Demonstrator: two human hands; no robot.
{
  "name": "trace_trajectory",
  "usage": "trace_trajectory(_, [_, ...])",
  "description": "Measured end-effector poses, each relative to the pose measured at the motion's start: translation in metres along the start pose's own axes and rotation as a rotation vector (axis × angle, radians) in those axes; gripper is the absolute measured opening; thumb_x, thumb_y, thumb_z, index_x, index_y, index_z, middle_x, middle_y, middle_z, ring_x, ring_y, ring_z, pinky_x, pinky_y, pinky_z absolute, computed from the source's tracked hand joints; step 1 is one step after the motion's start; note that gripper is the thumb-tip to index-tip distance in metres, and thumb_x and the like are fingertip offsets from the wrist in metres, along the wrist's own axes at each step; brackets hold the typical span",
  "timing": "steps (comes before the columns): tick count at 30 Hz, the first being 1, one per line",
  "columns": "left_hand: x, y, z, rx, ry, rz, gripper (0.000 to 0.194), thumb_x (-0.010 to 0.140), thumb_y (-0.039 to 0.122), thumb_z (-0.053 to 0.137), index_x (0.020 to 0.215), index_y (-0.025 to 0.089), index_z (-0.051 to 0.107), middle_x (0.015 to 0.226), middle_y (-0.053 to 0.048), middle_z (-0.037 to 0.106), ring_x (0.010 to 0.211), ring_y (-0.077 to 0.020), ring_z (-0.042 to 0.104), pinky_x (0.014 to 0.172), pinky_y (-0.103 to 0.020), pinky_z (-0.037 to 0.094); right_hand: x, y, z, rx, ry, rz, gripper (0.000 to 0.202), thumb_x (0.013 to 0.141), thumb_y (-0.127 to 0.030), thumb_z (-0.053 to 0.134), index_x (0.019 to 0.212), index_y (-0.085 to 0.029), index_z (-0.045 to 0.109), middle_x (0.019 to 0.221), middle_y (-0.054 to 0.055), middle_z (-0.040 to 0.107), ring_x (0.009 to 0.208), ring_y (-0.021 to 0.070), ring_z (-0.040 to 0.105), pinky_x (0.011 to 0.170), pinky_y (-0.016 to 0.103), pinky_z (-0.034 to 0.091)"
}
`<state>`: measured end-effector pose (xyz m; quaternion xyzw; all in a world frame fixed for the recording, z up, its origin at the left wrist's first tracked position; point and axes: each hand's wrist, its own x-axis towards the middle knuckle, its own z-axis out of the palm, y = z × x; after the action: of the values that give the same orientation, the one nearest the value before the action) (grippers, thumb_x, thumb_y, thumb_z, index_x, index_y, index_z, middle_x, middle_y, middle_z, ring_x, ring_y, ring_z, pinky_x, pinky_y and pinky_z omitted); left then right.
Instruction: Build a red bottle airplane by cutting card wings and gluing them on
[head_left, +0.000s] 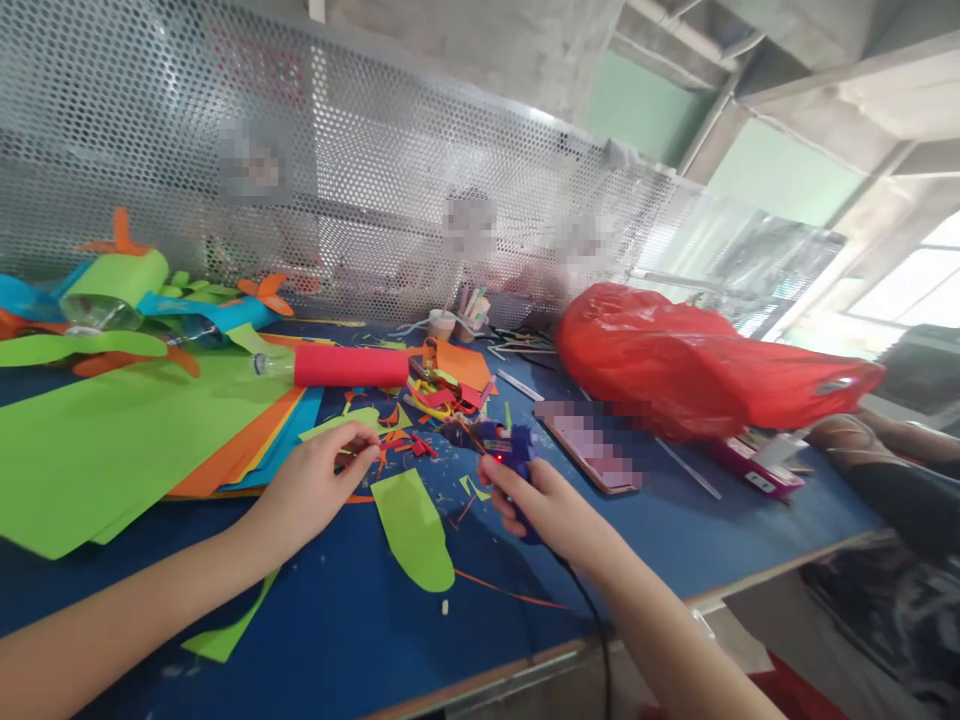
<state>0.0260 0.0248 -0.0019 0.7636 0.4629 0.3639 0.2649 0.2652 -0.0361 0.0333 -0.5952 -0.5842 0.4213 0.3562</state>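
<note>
My right hand (536, 505) is wrapped round a blue hot glue gun (517, 450), its small red light lit and its nozzle pointing left. A black cord runs from it down over the table's front edge. Thumb and fingers of my left hand (319, 485) are pinched together above paper scraps; what they hold, if anything, is too small to make out. Between my hands lies a green paper cutout (414, 530) with one rounded end. Beyond my left hand a plastic bottle wrapped in red paper (351, 367) lies on its side.
Large coloured paper sheets (112, 430) and bottle models with paper fins (120, 285) cover the left. A phone (589, 447), a red plastic bag (675, 360) and a pink box (757, 468) lie rightward. Perforated metal mesh (375, 170) stands behind. A person's arm (892, 440) is at far right.
</note>
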Motion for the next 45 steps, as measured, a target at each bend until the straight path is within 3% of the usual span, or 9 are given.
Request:
trace_trajectory(6, [0.002, -0.003, -0.006, -0.042, 0.027, -0.02, 0.023, 0.089, 0.037, 0.043, 0.084, 0.02, 0.057, 0.075, -0.002, 0.066, 0.069, -0.018, 0.064, 0.065, -0.029, 0.051, 0.009, -0.013, -0.003, 0.27, -0.053, 0.04, 0.042, 0.075, -0.058, 0.06, 0.075, -0.016, 0.052, 0.054, -0.007, 0.043, 0.043, 0.0061, 0.037, 0.038, 0.018, 0.027])
trace_trajectory(13, [0.002, -0.01, -0.004, -0.168, 0.009, -0.063, 0.022, 0.083, 0.035, 0.053, 0.095, 0.02, 0.062, 0.09, -0.004, 0.071, 0.082, -0.0204, 0.067, 0.075, -0.032, 0.052, -0.003, -0.023, 0.01, -0.157, -0.203, 0.118, 0.042, 0.082, -0.057, 0.05, 0.068, -0.017, 0.05, 0.048, -0.007, 0.044, 0.038, 0.0066, 0.043, 0.041, 0.02, 0.035])
trace_trajectory(17, [0.001, -0.009, -0.004, -0.1, 0.004, -0.083, 0.021, 0.084, 0.035, 0.051, 0.09, 0.02, 0.064, 0.089, -0.005, 0.071, 0.079, -0.0207, 0.066, 0.072, -0.032, 0.051, -0.006, -0.029, 0.02, -0.365, -0.252, 0.12, 0.041, 0.086, -0.054, 0.046, 0.065, -0.018, 0.046, 0.048, -0.005, 0.049, 0.04, 0.0077, 0.048, 0.044, 0.02, 0.038])
trace_trajectory(22, [-0.003, -0.003, -0.005, 0.023, -0.006, 0.0, 0.019, 0.09, 0.032, 0.041, 0.089, 0.02, 0.057, 0.077, -0.002, 0.067, 0.07, -0.0195, 0.064, 0.063, -0.029, 0.047, -0.003, -0.034, 0.026, -0.403, -0.271, 0.143, 0.038, 0.086, -0.053, 0.046, 0.069, -0.018, 0.046, 0.049, -0.005, 0.05, 0.04, 0.0087, 0.05, 0.039, 0.019, 0.037])
trace_trajectory(31, [-0.006, 0.001, -0.004, 0.039, -0.08, 0.018, 0.013, 0.089, 0.026, 0.04, 0.092, 0.022, 0.052, 0.071, 0.001, 0.066, 0.066, -0.019, 0.064, 0.06, -0.028, 0.044, -0.002, -0.047, 0.031, -0.392, -0.316, 0.082, 0.037, 0.087, -0.045, 0.048, 0.061, -0.019, 0.042, 0.049, -0.007, 0.045, 0.037, 0.0056, 0.046, 0.037, 0.016, 0.036])
trace_trajectory(40, [-0.006, -0.001, -0.004, 0.12, -0.081, 0.069, 0.016, 0.09, 0.025, 0.038, 0.086, 0.022, 0.053, 0.071, 0.001, 0.068, 0.066, -0.0192, 0.064, 0.061, -0.029, 0.044, 0.001, -0.048, 0.023, -0.511, -0.284, 0.121, 0.038, 0.087, -0.048, 0.047, 0.062, -0.019, 0.043, 0.044, -0.005, 0.046, 0.037, 0.0079, 0.047, 0.037, 0.018, 0.034])
trace_trajectory(45, [-0.006, 0.001, -0.005, 0.112, -0.085, 0.045, 0.015, 0.089, 0.024, 0.04, 0.089, 0.021, 0.054, 0.072, 0.0, 0.069, 0.067, -0.0197, 0.065, 0.062, -0.029, 0.044, 0.0, -0.056, 0.028, -0.467, -0.315, 0.085, 0.038, 0.085, -0.047, 0.049, 0.059, -0.02, 0.042, 0.046, -0.006, 0.046, 0.037, 0.0072, 0.046, 0.037, 0.018, 0.034])
